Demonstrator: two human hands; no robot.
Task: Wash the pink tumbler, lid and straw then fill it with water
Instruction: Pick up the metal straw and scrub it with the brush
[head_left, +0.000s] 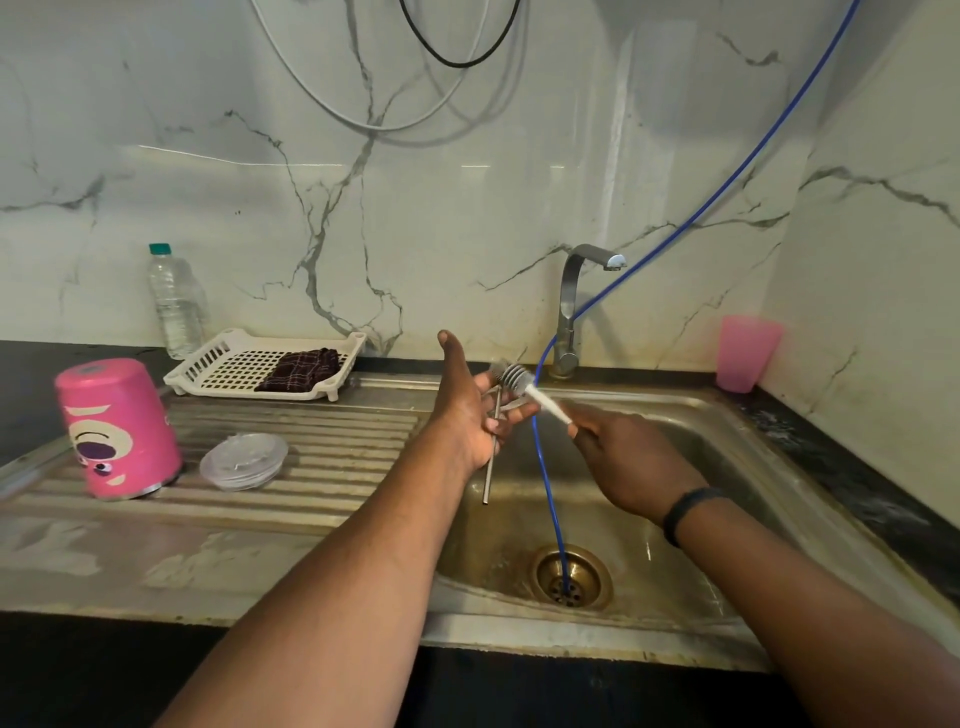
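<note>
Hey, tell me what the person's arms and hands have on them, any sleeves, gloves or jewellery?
Both forearms are bare up to the frame edge, with no sleeves in view. Neither the left hand nor the right hand wears a glove, and no rings show. The only thing worn is a narrow black wristband around the right wrist; whether it is a watch or a plain band cannot be told.

I see a dark surface (31, 384) with a steel sink unit set into it. On the ribbed steel drainboard (332, 457) the pink tumbler (118, 428) stands upside down, tilted, and the clear lid (244, 461) lies just beside it. Further back sits a white slotted tray (260, 366), with a clear water bottle (174, 301) behind it. A pink cup (746, 353) stands on the surface right of the tap (571, 306)
</note>
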